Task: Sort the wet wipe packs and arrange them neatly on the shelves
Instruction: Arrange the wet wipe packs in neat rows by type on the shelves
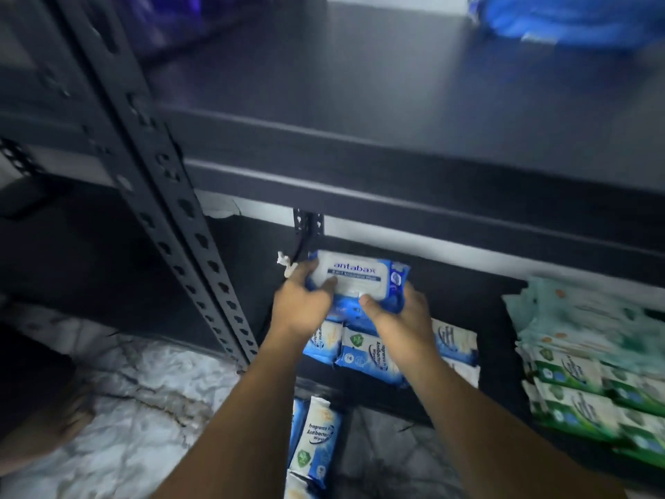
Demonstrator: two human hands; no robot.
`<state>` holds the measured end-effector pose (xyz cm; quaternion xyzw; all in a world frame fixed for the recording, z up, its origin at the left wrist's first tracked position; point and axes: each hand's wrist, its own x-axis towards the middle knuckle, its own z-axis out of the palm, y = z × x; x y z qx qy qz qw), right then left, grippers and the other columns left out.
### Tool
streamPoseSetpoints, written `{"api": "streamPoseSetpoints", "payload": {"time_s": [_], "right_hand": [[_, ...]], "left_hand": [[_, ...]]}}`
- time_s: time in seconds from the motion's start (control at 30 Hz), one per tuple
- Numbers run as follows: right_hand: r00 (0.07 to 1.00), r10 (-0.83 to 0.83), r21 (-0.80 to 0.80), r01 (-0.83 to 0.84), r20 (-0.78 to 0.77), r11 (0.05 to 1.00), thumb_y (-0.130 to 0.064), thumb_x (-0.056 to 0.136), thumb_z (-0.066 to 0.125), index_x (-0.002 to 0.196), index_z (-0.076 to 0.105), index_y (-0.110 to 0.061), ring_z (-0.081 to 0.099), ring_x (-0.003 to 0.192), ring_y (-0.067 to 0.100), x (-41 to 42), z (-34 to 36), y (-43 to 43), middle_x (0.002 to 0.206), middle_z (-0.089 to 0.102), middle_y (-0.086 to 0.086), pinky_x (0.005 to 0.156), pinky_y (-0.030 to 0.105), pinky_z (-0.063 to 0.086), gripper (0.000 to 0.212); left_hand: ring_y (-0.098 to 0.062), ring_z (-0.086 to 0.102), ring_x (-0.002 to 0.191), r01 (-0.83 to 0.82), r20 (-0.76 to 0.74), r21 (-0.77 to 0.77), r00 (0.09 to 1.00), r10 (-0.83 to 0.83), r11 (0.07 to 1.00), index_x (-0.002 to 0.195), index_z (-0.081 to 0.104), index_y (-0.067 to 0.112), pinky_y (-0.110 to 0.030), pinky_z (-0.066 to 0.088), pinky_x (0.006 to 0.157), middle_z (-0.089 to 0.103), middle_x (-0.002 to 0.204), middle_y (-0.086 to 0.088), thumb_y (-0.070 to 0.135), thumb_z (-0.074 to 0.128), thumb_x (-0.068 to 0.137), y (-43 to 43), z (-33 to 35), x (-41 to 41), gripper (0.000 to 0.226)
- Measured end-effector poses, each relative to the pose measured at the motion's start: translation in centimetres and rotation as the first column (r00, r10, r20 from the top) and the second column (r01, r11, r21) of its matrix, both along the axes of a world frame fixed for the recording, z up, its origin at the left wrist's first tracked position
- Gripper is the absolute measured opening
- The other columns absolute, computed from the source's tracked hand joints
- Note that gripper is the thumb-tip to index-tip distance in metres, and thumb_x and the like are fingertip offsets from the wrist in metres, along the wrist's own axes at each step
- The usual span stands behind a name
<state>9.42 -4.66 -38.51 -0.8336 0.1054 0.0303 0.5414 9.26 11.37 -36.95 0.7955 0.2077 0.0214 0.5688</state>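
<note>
Floor packs await sorting, green packs lie shelved, left hand and right hand clasp a blue pack.

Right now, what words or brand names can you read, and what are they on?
"antabax": held blue pack; the line under it is blurred.
"Fragrance F... Antibacteri... Wipes": blue pack on the floor.
"Antibacteri...", sideways: blue pack on the shelf.
Too blurred: green packs.
</note>
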Motion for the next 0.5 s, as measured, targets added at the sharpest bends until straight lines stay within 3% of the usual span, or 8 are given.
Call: {"api": "streamPoseSetpoints", "payload": {"time_s": [0.1,0.2,0.27,0.43,0.5], "right_hand": [[1.000,-0.005,-0.004,0.006,0.030,1.000,-0.062,0.062,0.067,0.114,0.062,-0.033,0.065,0.100,0.011,-4.8,2.4,-1.0,0.111,0.064,-0.012,0.092,0.042,0.055,0.059],[0.997,0.013,0.018,-0.014,0.070,1.000,-0.048,0.069,0.075,0.111,0.064,-0.037,0.064,0.097,0.002,-9.8,5.8,-2.3,0.107,0.065,-0.015,0.092,0.038,0.053,0.045],[0.995,0.021,0.015,-0.022,0.093,1.000,-0.038,0.074,0.079,0.110,0.064,-0.038,0.062,0.098,0.000,-12.8,8.3,-3.2,0.109,0.064,-0.014,0.092,0.035,0.052,0.039],[0.989,0.037,-0.002,-0.037,0.142,0.999,-0.036,0.079,0.078,0.116,0.064,-0.036,0.061,0.103,0.006,-18.8,14.4,-6.0,0.110,0.061,-0.015,0.094,0.035,0.049,0.039],[0.980,0.034,-0.009,-0.033,0.194,0.999,-0.037,0.080,0.076,0.114,0.065,-0.037,0.060,0.106,0.007,-20.8,16.8,-7.1,0.110,0.060,-0.016,0.094,0.036,0.048,0.036]], "left_hand": [[0.006,0.057,0.081,-0.001,0.008,0.023,1.000,0.001,1.000,0.136,0.059,0.030,0.002,0.037,0.060,0.062,0.109,0.014,0.030,0.068,0.094,-1.0,3.1,-4.6,0.043],[0.003,0.060,0.086,0.000,0.041,0.051,0.999,-0.003,0.999,0.131,0.061,0.031,-0.003,0.037,0.067,0.064,0.100,0.021,0.028,0.069,0.093,-1.9,6.5,-9.4,0.039],[0.012,0.059,0.086,0.000,0.064,0.053,0.998,-0.004,0.999,0.128,0.062,0.032,0.001,0.038,0.065,0.063,0.096,0.028,0.028,0.067,0.094,-2.7,9.0,-12.6,0.035],[0.016,0.054,0.088,-0.010,0.136,0.100,0.991,-0.004,0.995,0.130,0.059,0.033,-0.002,0.038,0.068,0.059,0.096,0.032,0.033,0.066,0.095,-5.3,15.1,-20.0,0.036],[0.011,0.056,0.091,-0.022,0.173,0.120,0.985,0.001,0.993,0.129,0.060,0.033,-0.005,0.037,0.072,0.060,0.098,0.031,0.035,0.066,0.094,-6.3,17.2,-22.2,0.036]]}}
